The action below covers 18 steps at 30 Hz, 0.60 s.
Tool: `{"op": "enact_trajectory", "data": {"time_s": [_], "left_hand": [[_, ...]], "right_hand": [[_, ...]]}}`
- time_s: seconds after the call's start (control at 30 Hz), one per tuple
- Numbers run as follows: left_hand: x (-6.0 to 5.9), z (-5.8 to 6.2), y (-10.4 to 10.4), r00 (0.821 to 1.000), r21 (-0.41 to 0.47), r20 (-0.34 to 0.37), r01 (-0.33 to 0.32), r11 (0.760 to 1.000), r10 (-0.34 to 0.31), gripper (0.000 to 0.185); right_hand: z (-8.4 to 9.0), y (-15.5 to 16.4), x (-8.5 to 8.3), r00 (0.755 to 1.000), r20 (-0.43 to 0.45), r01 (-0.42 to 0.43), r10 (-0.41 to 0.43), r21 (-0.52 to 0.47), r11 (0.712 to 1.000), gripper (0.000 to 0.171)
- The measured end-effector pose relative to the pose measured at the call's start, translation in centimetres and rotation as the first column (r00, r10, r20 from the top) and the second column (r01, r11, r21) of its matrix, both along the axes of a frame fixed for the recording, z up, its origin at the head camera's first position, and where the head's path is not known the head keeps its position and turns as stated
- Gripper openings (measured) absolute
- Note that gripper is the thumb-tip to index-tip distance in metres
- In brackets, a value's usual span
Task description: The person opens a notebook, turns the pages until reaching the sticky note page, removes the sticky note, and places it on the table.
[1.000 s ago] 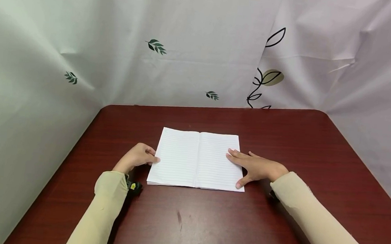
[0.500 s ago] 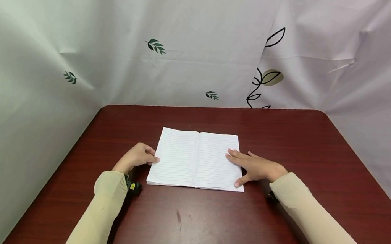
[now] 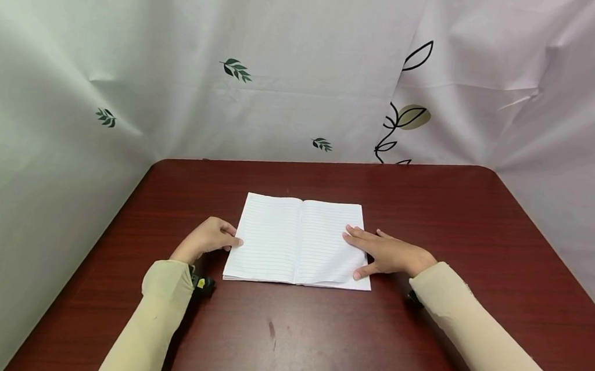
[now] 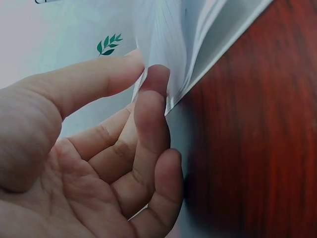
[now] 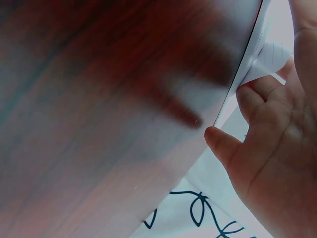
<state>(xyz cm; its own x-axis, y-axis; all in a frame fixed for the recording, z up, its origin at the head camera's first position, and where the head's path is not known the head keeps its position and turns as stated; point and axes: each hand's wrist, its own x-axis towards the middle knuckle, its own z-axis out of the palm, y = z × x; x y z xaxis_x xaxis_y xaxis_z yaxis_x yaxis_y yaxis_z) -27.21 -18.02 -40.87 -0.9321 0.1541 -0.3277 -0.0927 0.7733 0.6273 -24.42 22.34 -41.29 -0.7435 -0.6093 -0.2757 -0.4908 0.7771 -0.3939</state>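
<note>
An open lined notebook (image 3: pixel 271 236) lies flat on the dark red table. My left hand (image 3: pixel 209 240) pinches its left edge, thumb on top of the page and fingers below, as the left wrist view confirms. On the right page rests my right hand (image 3: pixel 394 256), its fingers spread and the thumb set apart near the lower right corner. That page bulges up a little along its bottom edge beside the thumb. In the right wrist view a raised fold of the page (image 5: pixel 275 57) shows between thumb and fingers, and the little finger reaches past the notebook's edge.
The wooden table (image 3: pixel 285 336) stretches around the notebook on every side. Behind it hangs a pale curtain (image 3: pixel 298 46) with leaf prints. Dark wrist devices (image 3: pixel 204 286) sit under the light sleeves (image 3: pixel 147 319).
My right thumb has slid a little left and up across the page, and the page's bottom edge now lifts slightly. The left hand keeps its grip in the same place.
</note>
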Motion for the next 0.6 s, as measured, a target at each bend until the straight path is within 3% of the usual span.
{"op": "enact_trajectory", "data": {"time_s": [0.27,0.6], "left_hand": [[0.08,0.08,-0.41,0.999,0.014,-0.028,0.016,1.000,-0.016,0.029],[0.21,0.80,-0.14,0.989,0.011,-0.148,-0.010,1.000,0.011,0.020]], "right_hand": [[-0.18,0.07,-0.15,1.000,0.003,0.004,-0.004,0.002,1.000,0.096],[-0.05,0.09,-0.12,1.000,0.009,-0.003,0.003,-0.007,1.000,0.096]]}}
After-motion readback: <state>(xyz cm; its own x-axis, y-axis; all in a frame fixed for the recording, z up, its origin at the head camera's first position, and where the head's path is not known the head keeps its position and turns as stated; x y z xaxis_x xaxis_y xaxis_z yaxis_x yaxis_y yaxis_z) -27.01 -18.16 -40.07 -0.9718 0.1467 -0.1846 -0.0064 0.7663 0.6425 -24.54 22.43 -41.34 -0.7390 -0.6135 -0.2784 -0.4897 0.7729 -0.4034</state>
